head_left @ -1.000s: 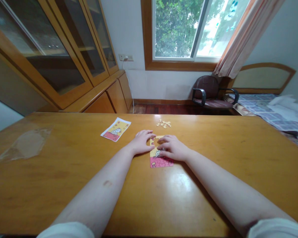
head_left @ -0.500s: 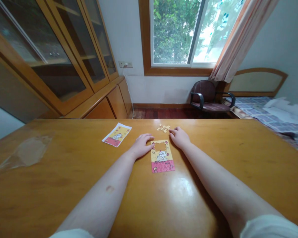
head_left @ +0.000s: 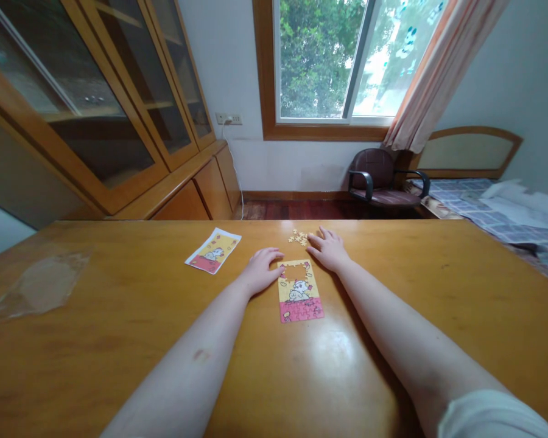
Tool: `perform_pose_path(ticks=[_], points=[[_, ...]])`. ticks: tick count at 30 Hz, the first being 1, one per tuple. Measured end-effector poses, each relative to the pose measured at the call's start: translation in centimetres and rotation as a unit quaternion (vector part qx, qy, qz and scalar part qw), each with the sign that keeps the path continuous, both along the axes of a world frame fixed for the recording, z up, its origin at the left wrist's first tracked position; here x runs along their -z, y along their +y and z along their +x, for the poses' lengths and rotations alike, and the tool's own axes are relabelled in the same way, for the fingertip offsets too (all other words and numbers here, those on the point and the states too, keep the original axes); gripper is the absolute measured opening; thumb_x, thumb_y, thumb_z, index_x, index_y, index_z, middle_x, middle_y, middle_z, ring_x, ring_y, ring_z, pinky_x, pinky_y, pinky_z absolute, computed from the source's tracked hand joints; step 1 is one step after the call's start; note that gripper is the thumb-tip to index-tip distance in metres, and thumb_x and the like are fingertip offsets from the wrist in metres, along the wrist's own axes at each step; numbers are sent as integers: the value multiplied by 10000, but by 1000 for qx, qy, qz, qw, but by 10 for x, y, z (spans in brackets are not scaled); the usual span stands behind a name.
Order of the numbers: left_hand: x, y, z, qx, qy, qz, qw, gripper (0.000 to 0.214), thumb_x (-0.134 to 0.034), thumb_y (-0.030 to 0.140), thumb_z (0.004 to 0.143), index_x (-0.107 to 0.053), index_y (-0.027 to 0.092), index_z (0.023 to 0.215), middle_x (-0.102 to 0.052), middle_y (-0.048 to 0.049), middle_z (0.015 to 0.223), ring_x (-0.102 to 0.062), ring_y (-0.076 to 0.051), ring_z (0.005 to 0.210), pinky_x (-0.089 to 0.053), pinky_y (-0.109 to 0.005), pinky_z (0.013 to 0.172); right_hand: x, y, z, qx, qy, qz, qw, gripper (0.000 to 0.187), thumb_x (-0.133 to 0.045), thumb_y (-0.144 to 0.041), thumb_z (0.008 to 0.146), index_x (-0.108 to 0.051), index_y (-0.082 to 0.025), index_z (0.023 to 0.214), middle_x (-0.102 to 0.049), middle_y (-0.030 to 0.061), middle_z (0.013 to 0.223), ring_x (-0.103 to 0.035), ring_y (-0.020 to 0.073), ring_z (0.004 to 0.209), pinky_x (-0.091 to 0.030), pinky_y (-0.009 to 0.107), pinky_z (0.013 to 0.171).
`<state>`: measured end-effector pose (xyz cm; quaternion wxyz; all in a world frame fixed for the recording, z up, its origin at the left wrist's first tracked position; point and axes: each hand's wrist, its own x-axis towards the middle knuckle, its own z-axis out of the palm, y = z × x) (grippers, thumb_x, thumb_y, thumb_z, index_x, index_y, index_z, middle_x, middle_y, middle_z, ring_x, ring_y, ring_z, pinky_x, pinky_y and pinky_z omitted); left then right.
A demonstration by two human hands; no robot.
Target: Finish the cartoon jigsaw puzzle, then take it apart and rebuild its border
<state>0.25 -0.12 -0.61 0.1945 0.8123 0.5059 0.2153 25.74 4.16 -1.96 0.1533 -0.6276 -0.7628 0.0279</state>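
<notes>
A small jigsaw puzzle (head_left: 300, 310) lies flat before me, pink at the bottom and yellow above, with a white cartoon animal and a gap near its top. My left hand (head_left: 261, 269) rests at its upper left edge, fingers apart, the thumb touching the border. Beyond the puzzle is a small heap of loose puzzle pieces (head_left: 296, 237). My right hand (head_left: 329, 249) is at the right side of that heap, fingers spread, the fingertips over or touching the nearest pieces. No piece shows in its grasp.
A printed reference picture (head_left: 214, 250) of the same design lies to the left on the wooden table (head_left: 141, 340). Clear plastic wrapping (head_left: 50, 283) is at the far left. Beyond the table stand a glass-door cabinet (head_left: 164, 164), a brown armchair (head_left: 377, 173) and a bed (head_left: 470, 198).
My right hand has shifted slightly left onto the edge of the loose pieces, and its fingers have spread. The left hand stays by the puzzle. The view has tilted a little.
</notes>
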Motion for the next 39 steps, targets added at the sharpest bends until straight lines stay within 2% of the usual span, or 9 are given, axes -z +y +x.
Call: perform_pose_path(ticks=[5, 10, 13, 15, 17, 22, 26, 30, 39], points=[[-1, 0, 0, 0, 2, -5, 1000, 367, -579, 385, 825, -663, 213, 1139, -579, -87, 1323, -488, -278, 1265, -362, -459, 1110, 3, -5, 7, -1, 55, 45, 998, 233, -579, -375, 852, -753, -251, 945, -629, 78, 1227, -507, 275, 1174, -355, 462, 1037], [0, 0, 0, -1, 5, -8, 1000, 377, -581, 385, 824, -659, 210, 1148, -573, -88, 1331, -475, -281, 1280, -358, -456, 1114, 3, -4, 17, -19, 90, 35, 995, 252, -544, -343, 869, -746, -213, 792, -693, 83, 1027, -588, 242, 1014, -425, 404, 965], [-2, -1, 0, -2, 6, -10, 1000, 371, -577, 381, 829, -659, 208, 1146, -571, -91, 1333, -476, -276, 1279, -357, -450, 1115, 1, -4, 16, -36, 76, 31, 996, 317, -494, -381, 921, -737, -202, 1018, -655, 101, 1192, -555, 250, 1135, -390, 415, 1026], [-3, -2, 1, -4, 8, -13, 1000, 369, -576, 378, 831, -658, 208, 1147, -568, -92, 1337, -474, -277, 1281, -355, -453, 1117, -1, -5, 12, -45, 45, 25, 998, 413, -495, -441, 926, -642, -229, 1248, -529, 104, 1399, -436, 293, 1302, -304, 488, 1097], [-5, -3, 1, -6, 10, -13, 1000, 365, -575, 378, 833, -658, 210, 1146, -567, -91, 1338, -473, -279, 1283, -353, -457, 1117, -4, -7, 7, -72, 10, 2, 997, 489, -483, -486, 930, -543, -274, 1366, -414, 83, 1505, -319, 330, 1390, -210, 568, 1128], [-6, -4, 2, -4, 11, -12, 1000, 358, -580, 370, 835, -662, 205, 1141, -572, -91, 1330, -480, -281, 1275, -355, -454, 1116, -6, -8, 1, -148, -27, -47, 988, 507, -422, -524, 952, -492, -305, 1404, -417, 49, 1508, -302, 322, 1408, -115, 625, 1139], [-7, -4, 2, -5, 11, -13, 1000, 350, -587, 364, 830, -669, 201, 1129, -579, -93, 1321, -488, -282, 1268, -358, -452, 1113, -8, -10, 6, -116, -23, -50, 992, 496, -413, -528, 955, -519, -294, 1378, -446, 70, 1487, -380, 299, 1365, -152, 627, 1129], [-6, -3, 2, -5, 10, -12, 1000, 350, -590, 366, 830, -669, 202, 1129, -582, -93, 1319, -495, -278, 1261, -360, -448, 1109, -12, -14, 4, -79, -26, -48, 995, 530, -394, -559, 949, -525, -269, 1373, -392, 81, 1521, -344, 307, 1389, -148, 612, 1138], [-4, -2, 2, -6, 9, -11, 1000, 350, -600, 367, 832, -671, 204, 1134, -581, -92, 1323, -491, -278, 1265, -361, -444, 1110, -27, 17, -35, -145, -66, -101, 982, 676, -334, -577, 952, -312, -191, 1507, -226, 123, 1581, -241, 277, 1451, -114, 554, 1169]])
